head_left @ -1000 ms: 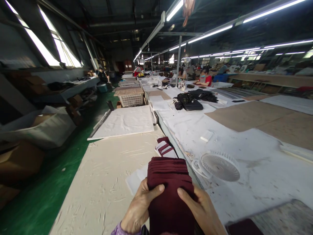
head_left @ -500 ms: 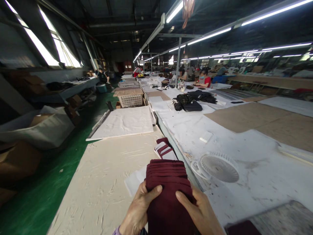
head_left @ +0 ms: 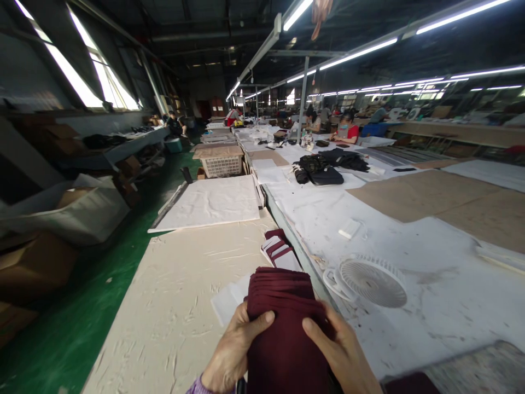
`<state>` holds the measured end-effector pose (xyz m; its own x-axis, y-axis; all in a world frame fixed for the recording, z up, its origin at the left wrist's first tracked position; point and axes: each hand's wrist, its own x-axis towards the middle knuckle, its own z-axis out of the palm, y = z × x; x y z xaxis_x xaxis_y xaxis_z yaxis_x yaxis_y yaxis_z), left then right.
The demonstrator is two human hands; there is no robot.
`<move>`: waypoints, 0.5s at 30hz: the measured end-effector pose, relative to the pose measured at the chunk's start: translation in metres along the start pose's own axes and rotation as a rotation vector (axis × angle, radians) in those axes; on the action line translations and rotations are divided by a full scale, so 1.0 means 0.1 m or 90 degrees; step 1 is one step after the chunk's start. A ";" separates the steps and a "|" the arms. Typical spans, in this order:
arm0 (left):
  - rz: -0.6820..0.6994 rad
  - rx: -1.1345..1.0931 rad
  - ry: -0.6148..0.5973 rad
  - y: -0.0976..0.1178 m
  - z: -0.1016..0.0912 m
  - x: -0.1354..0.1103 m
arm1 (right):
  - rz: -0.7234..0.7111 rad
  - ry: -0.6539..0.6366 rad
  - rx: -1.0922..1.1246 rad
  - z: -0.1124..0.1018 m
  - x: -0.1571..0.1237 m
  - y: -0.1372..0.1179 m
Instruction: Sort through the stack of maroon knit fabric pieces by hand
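Observation:
Between my two hands is a stack of maroon fabric pieces (head_left: 283, 339), its layered edges fanned at the far end. My left hand (head_left: 235, 342) grips the left side, thumb on top and the other fingers underneath, mostly hidden. On the right side my right hand (head_left: 342, 342) holds the same stack, its thumb pressed on the top layer. Just beyond lie maroon and white pieces (head_left: 281, 251), overlapping on the cream-covered table (head_left: 176, 295). A white sheet (head_left: 229, 300) lies left of the stack, partly covered by it.
A white fan (head_left: 373, 282) lies on the white table (head_left: 443, 306) to the right. Farther off are dark garments (head_left: 328, 167) and a plastic basket (head_left: 221, 167). Cardboard boxes (head_left: 35, 268) stand at left beside the green floor (head_left: 118, 279). People sit at distant tables.
The right hand has shifted slightly right along the stack, and the upper layers look more rumpled there. The whole view has moved a little. Both hands keep their hold.

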<state>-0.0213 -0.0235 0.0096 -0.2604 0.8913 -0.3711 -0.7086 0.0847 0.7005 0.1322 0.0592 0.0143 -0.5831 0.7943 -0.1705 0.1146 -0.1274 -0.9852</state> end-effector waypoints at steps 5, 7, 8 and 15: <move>0.009 0.004 -0.009 0.00 0.01 0.00 | -0.060 0.025 -0.112 0.04 0.02 -0.03; 0.010 0.006 -0.015 0.00 0.01 0.00 | -0.068 0.033 -0.129 0.04 0.02 -0.03; 0.009 0.008 -0.019 0.00 0.00 -0.01 | -0.069 0.035 -0.135 0.04 0.03 -0.03; 0.011 0.000 -0.019 -0.02 -0.01 -0.01 | -0.084 0.033 -0.188 0.01 0.02 0.00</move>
<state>-0.0204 -0.0247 0.0084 -0.2526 0.9056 -0.3408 -0.7039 0.0696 0.7069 0.1302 0.0602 0.0138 -0.5676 0.8227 -0.0327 0.2730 0.1506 -0.9502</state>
